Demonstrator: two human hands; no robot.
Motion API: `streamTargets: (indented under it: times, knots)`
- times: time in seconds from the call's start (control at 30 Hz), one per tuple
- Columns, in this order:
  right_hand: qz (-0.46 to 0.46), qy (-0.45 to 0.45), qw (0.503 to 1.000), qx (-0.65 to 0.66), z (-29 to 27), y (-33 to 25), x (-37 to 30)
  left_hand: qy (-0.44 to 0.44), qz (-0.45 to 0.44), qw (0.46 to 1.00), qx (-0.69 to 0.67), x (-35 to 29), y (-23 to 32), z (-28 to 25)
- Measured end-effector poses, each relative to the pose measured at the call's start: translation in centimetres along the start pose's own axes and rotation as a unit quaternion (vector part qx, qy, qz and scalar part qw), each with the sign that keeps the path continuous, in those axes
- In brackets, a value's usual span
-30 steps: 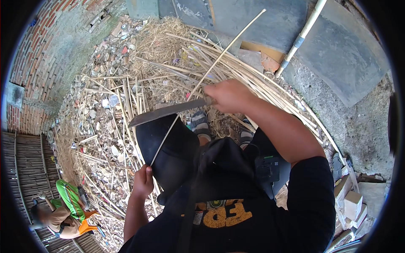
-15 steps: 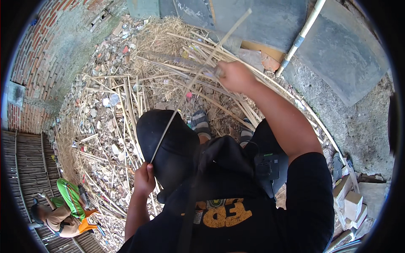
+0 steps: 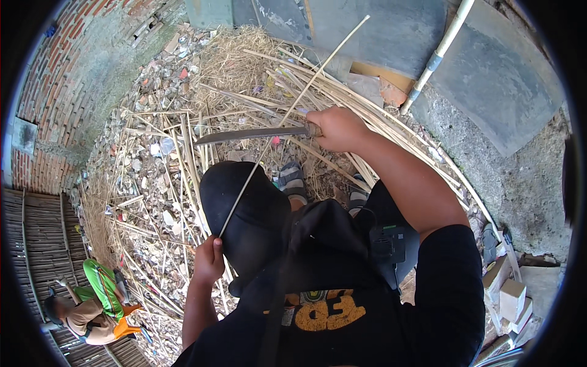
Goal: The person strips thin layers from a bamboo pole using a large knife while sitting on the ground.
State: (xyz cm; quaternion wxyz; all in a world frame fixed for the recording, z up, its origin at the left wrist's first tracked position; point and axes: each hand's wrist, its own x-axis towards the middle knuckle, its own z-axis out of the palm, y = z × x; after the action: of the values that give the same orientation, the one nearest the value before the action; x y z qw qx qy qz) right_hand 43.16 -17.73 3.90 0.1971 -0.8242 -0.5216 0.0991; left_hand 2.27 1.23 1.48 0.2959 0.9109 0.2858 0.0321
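Observation:
My left hand point(image 3: 209, 260) pinches the near end of a long, thin bamboo strip point(image 3: 318, 72), which slants away to the upper right past my raised left knee. My right hand point(image 3: 338, 129) is closed around the handle of a machete point(image 3: 251, 135). Its long dark blade points left and crosses the strip about midway along its length. Whether blade and strip touch, I cannot tell. Below them show my sandalled feet.
Many split bamboo strips point(image 3: 391, 113) lie over the rubble ground point(image 3: 147, 162). Dry straw-like shavings point(image 3: 235, 61) are heaped ahead. A pale pole point(image 3: 437, 55) leans at the grey wall on the right. Another person point(image 3: 92, 306) sits at the lower left.
The machete has come down toward me, from a blurred position higher along the strip. My right hand has dropped slightly. My left hand has barely moved.

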Motion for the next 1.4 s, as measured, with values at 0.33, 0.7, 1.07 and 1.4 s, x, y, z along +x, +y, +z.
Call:
streamTargets:
  times: [0.33, 0.7, 1.07, 1.4]
  knots:
    - [0.028, 0.026, 0.999, 0.005, 0.5, 1.3, 0.9, 0.0, -0.023, 0.999, -0.04, 0.1, 0.2, 0.4]
    - [-0.004, -0.03, 0.999, -0.014, 0.4, -0.7, 0.2, 0.006, -0.013, 1.0, -0.002, 0.1, -0.3, 0.6]
    - [-0.014, -0.021, 0.999, -0.044, 0.3, -1.7, 0.6, 0.026, -0.045, 0.997, 0.057, -0.7, 0.7, 0.7]
    - [0.004, -0.013, 1.0, 0.011, -0.3, 0.0, 0.4, 0.031, -0.027, 0.997, 0.066, -0.5, 1.3, 0.5]
